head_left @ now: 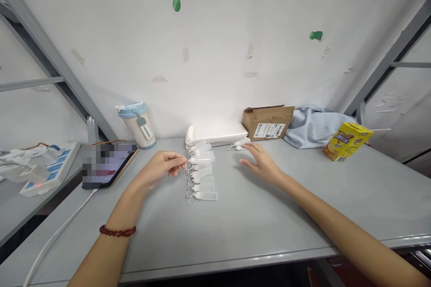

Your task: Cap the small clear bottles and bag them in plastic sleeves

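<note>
Several small clear plastic tubes (206, 196) with white caps and white string loops lie in a column on the grey table (235, 237). Beside the column's left edge, my left hand (168, 163) has its thumb and fingertips pinched at the strings of an upper tube; what exactly they grip is too small to make out. My right hand (261, 161) reaches to a smaller group of white-capped tubes (241, 144) further back. Its fingertips touch or nearly touch them, with thumb and fingers apart. Behind the column lies a stack of white paper (217, 133).
A blue-lidded cup (138, 126) stands at the back left, near a phone (111, 166) on a cable and a power strip (50, 175). Along the back right are a cardboard box (267, 123), a light blue cloth (314, 125) and a yellow drink carton (348, 141) with a straw.
</note>
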A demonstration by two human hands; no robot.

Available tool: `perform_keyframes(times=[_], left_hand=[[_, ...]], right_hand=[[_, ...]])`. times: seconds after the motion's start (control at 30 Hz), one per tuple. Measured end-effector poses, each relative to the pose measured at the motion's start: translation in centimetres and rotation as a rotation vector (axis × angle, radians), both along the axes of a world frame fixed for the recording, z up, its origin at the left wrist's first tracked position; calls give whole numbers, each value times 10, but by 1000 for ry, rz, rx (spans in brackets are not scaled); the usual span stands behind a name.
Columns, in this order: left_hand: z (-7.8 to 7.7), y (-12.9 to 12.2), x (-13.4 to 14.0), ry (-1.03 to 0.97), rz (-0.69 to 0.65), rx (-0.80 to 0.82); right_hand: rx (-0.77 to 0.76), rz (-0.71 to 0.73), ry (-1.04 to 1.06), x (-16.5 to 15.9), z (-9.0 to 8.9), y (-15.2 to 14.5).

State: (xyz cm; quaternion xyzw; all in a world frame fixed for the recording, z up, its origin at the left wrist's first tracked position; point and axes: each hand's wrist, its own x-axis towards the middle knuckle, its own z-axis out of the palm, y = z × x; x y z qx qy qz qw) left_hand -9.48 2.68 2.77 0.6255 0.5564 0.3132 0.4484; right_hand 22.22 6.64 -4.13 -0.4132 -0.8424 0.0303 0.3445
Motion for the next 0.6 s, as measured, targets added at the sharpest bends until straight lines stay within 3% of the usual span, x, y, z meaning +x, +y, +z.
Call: perform_keyframes(times=[0.4, 0.6], left_hand=[[-11, 2, 10, 109, -60, -108], [-13, 4, 9, 123, 54, -82]], right_hand=[[-32, -44, -85, 13, -18, 21], [-22, -63, -85, 16, -20, 25]])
